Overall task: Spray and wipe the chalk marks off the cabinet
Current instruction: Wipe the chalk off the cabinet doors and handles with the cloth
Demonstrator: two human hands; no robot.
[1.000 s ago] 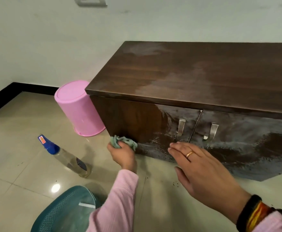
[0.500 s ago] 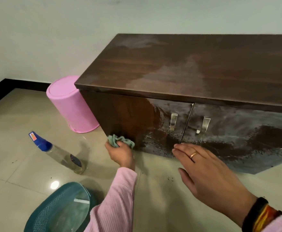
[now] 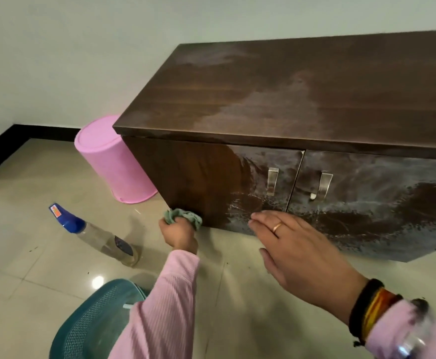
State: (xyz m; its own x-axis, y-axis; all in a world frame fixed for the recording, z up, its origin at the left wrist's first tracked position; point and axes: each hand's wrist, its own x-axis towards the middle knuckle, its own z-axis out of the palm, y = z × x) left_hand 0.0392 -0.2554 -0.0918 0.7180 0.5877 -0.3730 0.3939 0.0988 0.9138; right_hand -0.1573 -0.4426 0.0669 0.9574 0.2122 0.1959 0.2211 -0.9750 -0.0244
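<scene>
A low dark wooden cabinet stands on the floor, with whitish chalk smears on its top and across both doors. My left hand grips a crumpled green cloth pressed against the bottom left corner of the left door. My right hand is spread flat, fingers apart, with its fingertips at the lower edge of the left door. A clear spray bottle with a blue head stands on the floor to the left of my left hand.
An upturned pink bucket sits at the cabinet's left end near the wall. A teal mesh basket is on the tiled floor close to me. Two metal handles stick out from the doors.
The view has shifted, so the cabinet sits further right in frame. My left hand with the cloth stays low on the left door; my right hand holds its place.
</scene>
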